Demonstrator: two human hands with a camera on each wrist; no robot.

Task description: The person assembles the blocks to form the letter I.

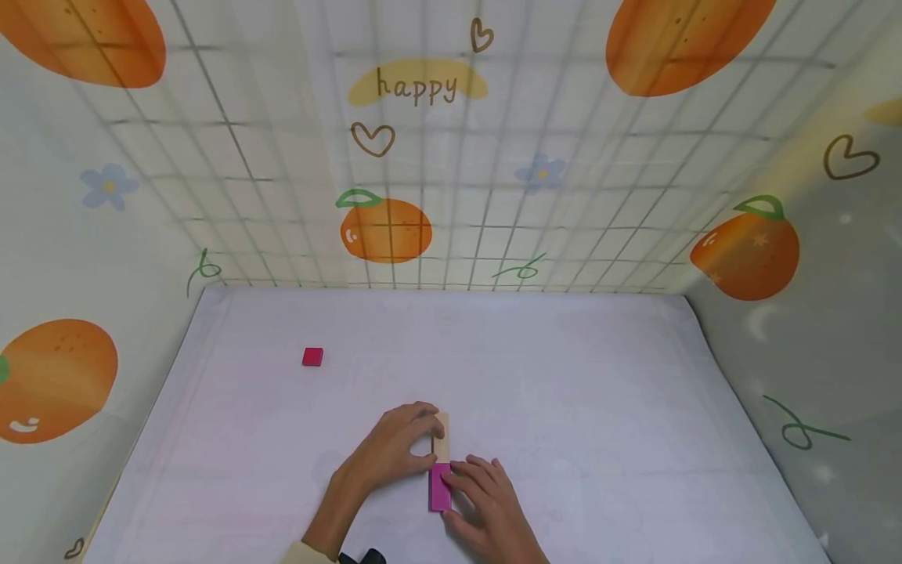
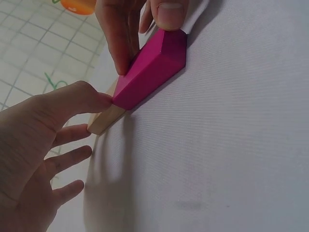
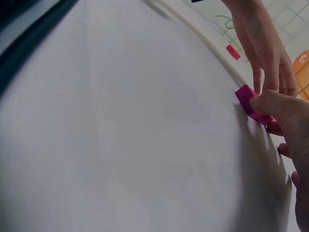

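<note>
From my station I see the magenta block [image 1: 438, 493] lying on the white table [image 1: 599, 392], centred at the near side, its far end meeting the near end of a pale wooden block [image 1: 441, 450], so the two form one straight line running near to far. The right hand [image 1: 489, 503] pinches the magenta block from the right, thumb at its near end. The left hand [image 1: 395, 442] comes in from the left and grips the wooden block, thumb by the seam, index finger toward the far end.

I judge the step in hand to be squaring the two pieces end to end; next calls for light, even pressure, so the seam stays straight when the fingers let go.

Well apart, far and left, a red block [image 1: 313, 357] lies untouched. Beyond it hangs the fruit-printed backdrop [image 1: 282, 204].

My left wrist view shows the magenta block's thickness and the left hand's other fingers spread clear, which I can't read from above. The right wrist view catches the red block but I can't make out the wooden one there.
</note>
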